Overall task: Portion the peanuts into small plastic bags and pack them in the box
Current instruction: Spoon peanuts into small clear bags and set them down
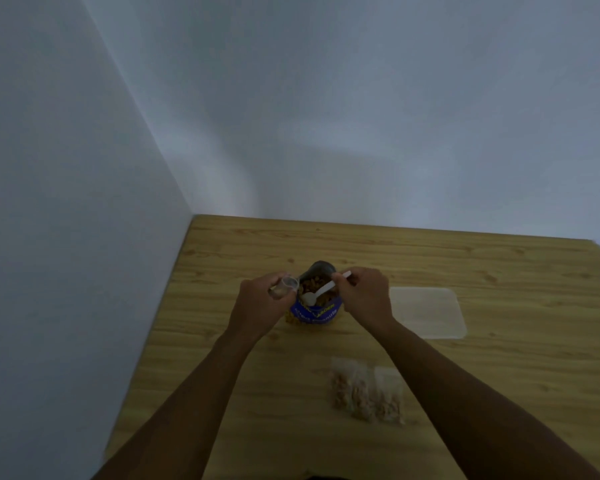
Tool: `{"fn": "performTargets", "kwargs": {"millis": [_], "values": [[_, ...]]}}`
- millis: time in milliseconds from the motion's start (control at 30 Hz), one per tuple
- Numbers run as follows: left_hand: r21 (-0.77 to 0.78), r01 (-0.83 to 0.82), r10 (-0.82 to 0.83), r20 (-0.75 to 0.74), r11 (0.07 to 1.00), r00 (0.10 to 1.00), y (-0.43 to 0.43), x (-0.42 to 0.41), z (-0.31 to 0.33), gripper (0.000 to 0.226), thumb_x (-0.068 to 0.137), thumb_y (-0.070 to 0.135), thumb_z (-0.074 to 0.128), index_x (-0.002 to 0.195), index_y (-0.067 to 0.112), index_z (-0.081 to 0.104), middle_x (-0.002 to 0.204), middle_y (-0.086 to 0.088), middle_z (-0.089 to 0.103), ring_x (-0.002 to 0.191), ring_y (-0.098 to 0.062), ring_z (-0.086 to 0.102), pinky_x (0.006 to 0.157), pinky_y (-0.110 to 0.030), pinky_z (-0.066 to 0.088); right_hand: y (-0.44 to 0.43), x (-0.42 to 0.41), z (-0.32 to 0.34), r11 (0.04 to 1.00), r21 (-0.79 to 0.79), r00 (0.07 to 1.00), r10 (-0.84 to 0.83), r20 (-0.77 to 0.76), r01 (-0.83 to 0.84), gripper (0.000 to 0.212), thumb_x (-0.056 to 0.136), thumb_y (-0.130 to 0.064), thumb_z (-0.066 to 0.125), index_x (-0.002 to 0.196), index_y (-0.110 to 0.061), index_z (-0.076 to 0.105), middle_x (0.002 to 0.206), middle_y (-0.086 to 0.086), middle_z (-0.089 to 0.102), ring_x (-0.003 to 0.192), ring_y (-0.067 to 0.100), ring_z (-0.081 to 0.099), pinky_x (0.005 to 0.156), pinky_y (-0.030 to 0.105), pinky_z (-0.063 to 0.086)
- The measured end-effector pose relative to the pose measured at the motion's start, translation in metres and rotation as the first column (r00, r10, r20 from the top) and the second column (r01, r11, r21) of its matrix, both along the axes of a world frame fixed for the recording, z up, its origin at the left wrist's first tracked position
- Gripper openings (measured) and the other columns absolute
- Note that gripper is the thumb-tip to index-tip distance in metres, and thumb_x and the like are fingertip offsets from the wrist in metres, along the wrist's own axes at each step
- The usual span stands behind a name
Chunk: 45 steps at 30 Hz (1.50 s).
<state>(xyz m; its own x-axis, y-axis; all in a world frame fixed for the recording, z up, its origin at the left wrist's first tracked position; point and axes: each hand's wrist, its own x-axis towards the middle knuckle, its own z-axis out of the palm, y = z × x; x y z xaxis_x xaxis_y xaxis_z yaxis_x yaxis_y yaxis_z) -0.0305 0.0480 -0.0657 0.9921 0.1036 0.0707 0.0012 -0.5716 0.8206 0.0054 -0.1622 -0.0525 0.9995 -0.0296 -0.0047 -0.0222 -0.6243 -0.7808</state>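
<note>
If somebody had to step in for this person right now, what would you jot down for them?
Left hand: holds a small clear bag open beside the peanut packet.
Right hand: holds a white spoon, bowl in the packet's open mouth.
Clear box: right of the packet on the table, nothing visible inside.
Done: filled bags lie near the front; the exact count is blurry.
Left: fill this bag, portion more, pack them all in the box.

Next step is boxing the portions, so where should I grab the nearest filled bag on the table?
Take the filled bags by their flat, empty upper ends, the edge farther from the person, since the peanuts sit bunched at the near end. Come from above with the right hand, which is nearer. The bags lie flat and overlap, so pinch only one top edge.
</note>
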Motion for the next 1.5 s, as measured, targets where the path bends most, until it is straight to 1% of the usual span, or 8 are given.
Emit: {"fn": "performTargets", "kwargs": {"millis": [200,333,500,767,967,1167,1300,1500], "values": [[-0.011,-0.003,0.003,-0.02,1.0,1.0,0.0,0.0,-0.001,0.036,0.083,0.027,0.074,0.117,0.016,0.072,0.104,0.004,0.075,0.087,0.003,0.069,0.074,-0.022,0.059,-0.003,-0.006,-0.001,0.994,0.09,0.993,-0.058,-0.104,0.067,0.023,0.092,-0.028,0.071,0.07,-0.026,0.076,0.048,-0.006,0.064,0.044,0.012,0.062,0.057,0.038,0.06],[-0.004,0.009,-0.009,0.01,1.0,1.0,-0.002,0.0,0.003,0.032,0.083,0.021,0.075,0.114,0.014,0.073,0.101,0.005,0.075,0.084,0.006,0.068,0.07,-0.011,0.054,0.005,-0.009,-0.002,0.985,0.143,0.988,-0.075,-0.137,0.094,0.023,0.091,-0.027,0.072,0.07,-0.021,0.077,0.046,0.003,0.065,0.039,0.011,0.06,0.052,0.033,0.056],[0.005,-0.003,0.003,-0.011,1.0,1.0,0.001,0.001,0.0,0.036,0.083,0.027,0.075,0.117,0.015,0.072,0.102,0.005,0.075,0.081,0.004,0.069,0.072,-0.024,0.06,0.001,-0.008,0.0,0.976,0.172,0.98,-0.103,-0.172,0.133,0.023,0.091,-0.026,0.072,0.071,-0.018,0.078,0.053,0.0,0.068,0.041,0.01,0.055,0.054,0.036,0.054],[-0.012,-0.01,0.01,-0.011,1.0,1.0,0.0,-0.002,0.006,0.028,0.083,0.022,0.076,0.11,0.016,0.075,0.093,0.009,0.074,0.079,0.007,0.067,0.065,-0.013,0.054,-0.009,-0.003,0.001,0.923,0.295,0.94,-0.155,-0.304,0.248,0.023,0.094,-0.021,0.069,0.072,-0.019,0.074,0.069,0.017,0.074,0.04,0.016,0.052,0.047,0.029,0.045],[-0.027,-0.005,0.005,-0.014,1.0,1.0,-0.002,-0.001,0.012,0.023,0.083,0.022,0.075,0.106,0.02,0.076,0.093,0.011,0.075,0.079,0.001,0.069,0.066,-0.025,0.057,-0.017,0.0,0.004,0.842,0.42,0.903,-0.165,-0.396,0.338,0.018,0.095,-0.015,0.067,0.081,-0.007,0.074,0.075,0.017,0.075,0.04,0.015,0.046,0.045,0.028,0.041],[-0.036,-0.059,0.058,-0.032,0.998,0.998,-0.003,0.004,0.013,0.028,0.084,0.024,0.075,0.111,0.018,0.074,0.098,0.009,0.074,0.086,0.009,0.065,0.069,-0.008,0.05,-0.039,0.004,0.003,0.759,0.483,0.854,-0.181,-0.488,0.437,0.014,0.094,-0.012,0.067,0.092,0.001,0.07,0.083,0.02,0.075,0.042,0.016,0.043,0.045,0.029,0.038],[-0.025,-0.055,0.055,-0.014,0.998,0.998,-0.008,0.008,0.015,0.031,0.084,0.023,0.074,0.115,0.015,0.072,0.105,0.005,0.073,0.092,-0.001,0.067,0.077,-0.021,0.057,-0.054,0.006,0.009,0.735,0.507,0.844,-0.167,-0.51,0.451,0.013,0.094,-0.012,0.067,0.097,0.001,0.068,0.083,0.016,0.077,0.044,0.015,0.042,0.047,0.029,0.038],[0.087,0.011,-0.015,0.042,0.996,0.999,-0.02,0.016,0.019,0.038,0.08,0.018,0.076,0.116,0.009,0.07,0.107,-0.001,0.067,0.096,-0.011,0.062,0.081,-0.025,0.051,-0.066,0.017,0.035,0.724,0.556,0.879,-0.146,-0.454,0.408,0.016,0.093,-0.013,0.069,0.101,0.001,0.069,0.083,0.013,0.078,0.044,0.016,0.042,0.046,0.027,0.039]]}}
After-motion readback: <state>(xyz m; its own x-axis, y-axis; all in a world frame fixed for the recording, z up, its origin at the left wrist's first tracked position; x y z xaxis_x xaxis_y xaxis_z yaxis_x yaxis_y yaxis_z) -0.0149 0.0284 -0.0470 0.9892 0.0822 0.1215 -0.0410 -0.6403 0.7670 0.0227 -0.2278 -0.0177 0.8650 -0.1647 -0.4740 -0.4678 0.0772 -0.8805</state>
